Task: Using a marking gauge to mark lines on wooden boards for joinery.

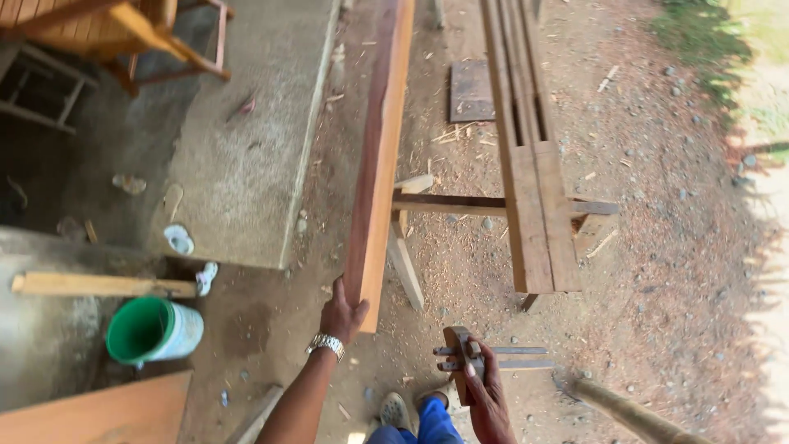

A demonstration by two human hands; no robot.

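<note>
Currently the long reddish plank (376, 156) stands on edge across the wooden trestle (534, 214), its near end gripped by the left hand (342, 314). Right hand (485, 386) clasps what appears to be a wooden marking gauge (462, 353), not yet applied to the plank.

Long reddish-brown wooden plank (376, 156): planed, smooth, matt. Small brown wooden marking gauge (464, 355): worn, dull, with grey metal-looking rods. Silver wristwatch (326, 344): metal, glossy. Green round bucket (153, 330): plastic, slight sheen. Weathered grey-brown wooden bench (532, 197): rough, matt. Grey concrete slab (246, 156): coarse, matt.
</note>
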